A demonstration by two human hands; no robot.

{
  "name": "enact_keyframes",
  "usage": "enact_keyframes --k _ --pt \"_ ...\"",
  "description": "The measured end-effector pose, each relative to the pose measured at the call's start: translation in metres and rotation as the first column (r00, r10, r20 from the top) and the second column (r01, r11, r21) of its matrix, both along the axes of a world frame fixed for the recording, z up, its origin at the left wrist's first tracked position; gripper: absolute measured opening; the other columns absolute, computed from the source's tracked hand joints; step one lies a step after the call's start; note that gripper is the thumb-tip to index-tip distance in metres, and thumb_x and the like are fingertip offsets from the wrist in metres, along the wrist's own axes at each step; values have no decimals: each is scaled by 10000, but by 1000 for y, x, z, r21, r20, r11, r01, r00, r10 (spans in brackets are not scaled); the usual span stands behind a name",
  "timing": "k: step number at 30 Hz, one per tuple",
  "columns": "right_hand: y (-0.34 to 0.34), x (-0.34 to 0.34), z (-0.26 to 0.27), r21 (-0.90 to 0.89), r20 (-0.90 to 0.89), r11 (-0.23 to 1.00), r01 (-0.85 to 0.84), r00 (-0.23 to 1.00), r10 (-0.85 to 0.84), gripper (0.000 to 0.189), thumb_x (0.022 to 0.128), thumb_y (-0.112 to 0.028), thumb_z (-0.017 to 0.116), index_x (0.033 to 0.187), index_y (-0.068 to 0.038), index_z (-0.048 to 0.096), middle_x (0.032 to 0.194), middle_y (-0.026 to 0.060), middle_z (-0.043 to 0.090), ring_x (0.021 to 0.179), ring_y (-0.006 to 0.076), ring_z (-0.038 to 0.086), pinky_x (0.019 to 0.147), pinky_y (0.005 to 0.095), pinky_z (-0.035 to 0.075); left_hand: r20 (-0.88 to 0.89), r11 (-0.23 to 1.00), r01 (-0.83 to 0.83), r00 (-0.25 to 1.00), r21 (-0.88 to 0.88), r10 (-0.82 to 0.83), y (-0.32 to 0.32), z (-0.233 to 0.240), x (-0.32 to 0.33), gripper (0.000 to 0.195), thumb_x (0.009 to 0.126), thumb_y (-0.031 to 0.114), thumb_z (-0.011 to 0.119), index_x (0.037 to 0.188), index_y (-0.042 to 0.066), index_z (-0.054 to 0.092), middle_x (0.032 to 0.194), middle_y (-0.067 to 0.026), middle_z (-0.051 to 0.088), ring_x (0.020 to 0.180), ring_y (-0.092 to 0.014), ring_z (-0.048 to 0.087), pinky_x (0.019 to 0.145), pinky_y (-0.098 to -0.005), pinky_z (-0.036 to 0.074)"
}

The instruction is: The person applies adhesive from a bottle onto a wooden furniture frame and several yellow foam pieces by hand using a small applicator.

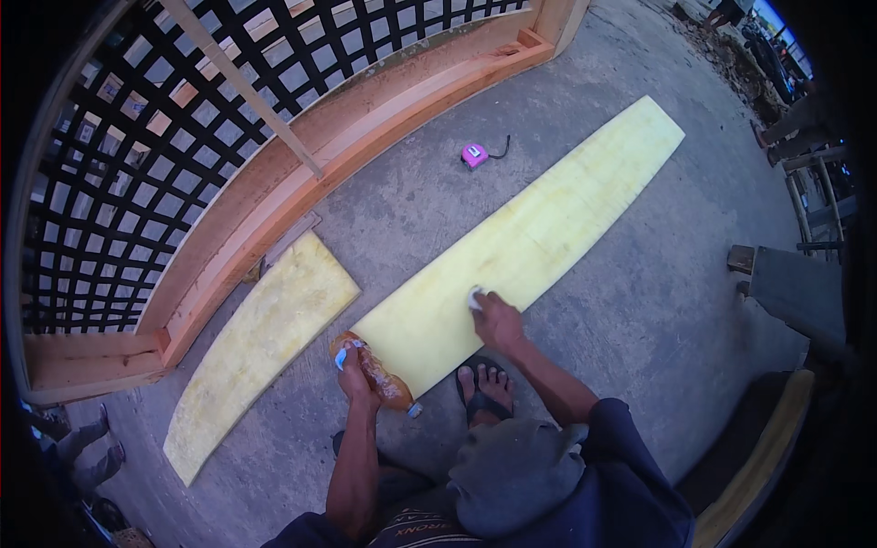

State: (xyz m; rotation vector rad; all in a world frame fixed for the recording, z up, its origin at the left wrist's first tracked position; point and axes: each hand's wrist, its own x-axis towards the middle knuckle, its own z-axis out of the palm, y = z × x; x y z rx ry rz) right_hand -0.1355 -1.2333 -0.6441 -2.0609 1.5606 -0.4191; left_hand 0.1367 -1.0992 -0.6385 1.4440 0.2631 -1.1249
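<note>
My left hand (359,381) grips a plastic bottle (384,380) with amber-brown contents and a whitish cap. The bottle lies tilted over the near left end of a long pale-yellow foam slab (534,219). Between the fingers of my right hand (499,320) is a small white object (474,297), held against or just above the slab's upper face. Its exact kind cannot be made out. A second, shorter foam piece (264,342) lies to the left of the long slab, apart from it.
A pink tape measure (474,155) lies on the concrete floor (411,185) beyond the slab. A wooden frame with black lattice webbing (226,267) stands at the left. My sandaled foot (485,387) is beside the slab's near edge. Other people's legs (85,438) show at the rim.
</note>
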Motion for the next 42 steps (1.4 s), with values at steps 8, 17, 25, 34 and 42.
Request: enact_keyframes --k 8,17,25,34,42 --pt "47 11 73 508 435 802 315 709 -554 343 971 -303 618 1209 -63 671 793 67 652 556 196 604 517 338 481 -180 992 -48 983 -120 26 -61 32 -48 563 959 514 608 1318 86 537 1195 -94 633 1052 -284 642 921 -456 526" --pt "67 25 73 954 193 128 -272 227 -954 274 976 -291 594 931 -22 564 665 10 502 443 54 354 384 231 257 181 948 -215 949 -234 260 -127 59 -43 357 958 370 667 1098 42 636 979 -44 640 819 -173 613 757 -337 506" --pt "0 -29 93 834 512 497 -241 3 -859 331 984 -317 571 1147 -29 559 769 29 562 469 50 369 422 222 297 809 958 269 538 101 -236 -112 57 -29 404 959 320 680 1196 -3 627 1015 -60 668 871 -128 628 784 -292 499" --pt "-10 -52 21 346 226 883 317 885 -407 377 920 -357 635 1118 -47 716 947 195 730 902 364 706 826 417 532 -176 853 503 835 -143 -522 -82 6 -51 471 925 544 651 1125 117 639 869 -25 646 695 -163 622 583 -338 527" --pt "-40 -41 33 226 340 867 444 798 -497 303 912 -247 648 1117 -30 701 970 218 704 898 385 694 792 441 543 -173 865 452 855 -217 -489 -84 16 -29 509 966 546 569 1236 116 610 1020 -102 714 711 -156 655 508 -301 525"
